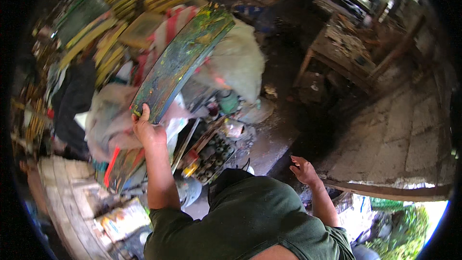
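My left hand (pixel 150 134) is closed on the near end of a long paint-stained board (pixel 185 60). Green, yellow and dark smears cover the board, which slants up and to the right above sacks. Part of my grip is hidden beneath it; the thumb lies on top. My right hand (pixel 304 170) is held out with fingers apart and nothing in it, beside the near corner of a large worn panel (pixel 385 135). Another paint-smeared board (pixel 126 169) lies below my left hand, next to a red strip (pixel 111 166).
Pale sacks (pixel 240 53) bulge behind the board. Yellow-edged frames (pixel 144 29) are stacked far left. A rough wooden table (pixel 346 50) stands far right. A tray of dark round cups (pixel 211 159) and a green container (pixel 228 101) sit on the cluttered floor.
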A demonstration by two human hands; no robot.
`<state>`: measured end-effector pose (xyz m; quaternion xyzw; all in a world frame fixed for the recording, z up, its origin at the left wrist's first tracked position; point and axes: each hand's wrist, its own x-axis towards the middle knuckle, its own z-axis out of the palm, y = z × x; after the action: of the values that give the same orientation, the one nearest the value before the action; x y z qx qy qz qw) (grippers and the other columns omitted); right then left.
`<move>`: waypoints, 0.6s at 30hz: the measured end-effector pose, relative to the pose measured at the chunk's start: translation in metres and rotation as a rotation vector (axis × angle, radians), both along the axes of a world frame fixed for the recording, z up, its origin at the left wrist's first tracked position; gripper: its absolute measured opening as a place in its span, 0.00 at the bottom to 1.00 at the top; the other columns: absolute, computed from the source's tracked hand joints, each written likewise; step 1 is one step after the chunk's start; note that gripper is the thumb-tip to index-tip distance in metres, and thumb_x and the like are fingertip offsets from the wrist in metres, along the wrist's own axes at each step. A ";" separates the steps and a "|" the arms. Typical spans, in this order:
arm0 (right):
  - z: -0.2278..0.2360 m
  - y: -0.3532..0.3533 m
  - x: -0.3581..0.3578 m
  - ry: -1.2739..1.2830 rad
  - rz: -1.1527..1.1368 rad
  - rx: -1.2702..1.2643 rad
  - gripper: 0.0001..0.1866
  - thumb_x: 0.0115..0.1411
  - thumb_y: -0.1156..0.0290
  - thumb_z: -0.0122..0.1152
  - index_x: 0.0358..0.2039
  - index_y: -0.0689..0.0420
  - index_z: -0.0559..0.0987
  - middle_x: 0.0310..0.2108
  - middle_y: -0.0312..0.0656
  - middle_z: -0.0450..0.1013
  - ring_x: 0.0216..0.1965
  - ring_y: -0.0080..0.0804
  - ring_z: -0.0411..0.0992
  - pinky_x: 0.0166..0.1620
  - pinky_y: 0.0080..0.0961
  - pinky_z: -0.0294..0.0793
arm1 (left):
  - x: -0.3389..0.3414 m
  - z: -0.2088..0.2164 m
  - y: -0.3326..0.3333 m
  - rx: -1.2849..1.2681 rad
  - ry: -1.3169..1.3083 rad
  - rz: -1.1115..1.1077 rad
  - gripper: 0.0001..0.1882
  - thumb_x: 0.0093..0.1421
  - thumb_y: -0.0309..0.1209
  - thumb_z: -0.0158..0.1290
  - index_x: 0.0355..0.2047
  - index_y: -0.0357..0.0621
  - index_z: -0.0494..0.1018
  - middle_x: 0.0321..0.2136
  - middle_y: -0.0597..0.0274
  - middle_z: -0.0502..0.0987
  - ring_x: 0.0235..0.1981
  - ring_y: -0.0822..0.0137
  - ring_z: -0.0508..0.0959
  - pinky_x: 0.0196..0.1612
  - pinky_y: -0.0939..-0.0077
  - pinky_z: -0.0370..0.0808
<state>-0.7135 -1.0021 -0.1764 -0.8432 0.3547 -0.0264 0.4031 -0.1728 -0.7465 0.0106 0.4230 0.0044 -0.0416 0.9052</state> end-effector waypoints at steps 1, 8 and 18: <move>0.002 -0.010 -0.010 -0.008 -0.062 0.003 0.30 0.69 0.67 0.74 0.69 0.61 0.80 0.62 0.56 0.82 0.61 0.50 0.83 0.64 0.44 0.83 | 0.003 0.000 -0.025 0.025 0.016 -0.006 0.17 0.72 0.22 0.66 0.59 0.44 0.80 0.55 0.57 0.86 0.56 0.57 0.86 0.62 0.55 0.84; 0.005 -0.084 -0.042 -0.019 -0.301 0.041 0.29 0.70 0.68 0.74 0.70 0.61 0.79 0.63 0.55 0.82 0.62 0.47 0.83 0.64 0.42 0.84 | 0.019 -0.002 -0.178 0.024 0.002 -0.126 0.16 0.71 0.23 0.67 0.57 0.43 0.82 0.55 0.60 0.86 0.54 0.59 0.85 0.61 0.61 0.82; 0.136 -0.320 0.159 -0.580 -0.052 0.360 0.27 0.80 0.64 0.63 0.74 0.60 0.74 0.64 0.49 0.81 0.64 0.45 0.81 0.68 0.41 0.80 | -0.058 0.032 -0.393 0.662 -1.127 0.081 0.17 0.67 0.27 0.71 0.53 0.40 0.80 0.51 0.48 0.87 0.53 0.53 0.86 0.59 0.58 0.82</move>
<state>-0.5541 -1.3218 -0.0408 -0.7067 0.2457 -0.2122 0.6286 -0.2305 -1.1394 0.0426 0.6356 -0.4422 0.2242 0.5918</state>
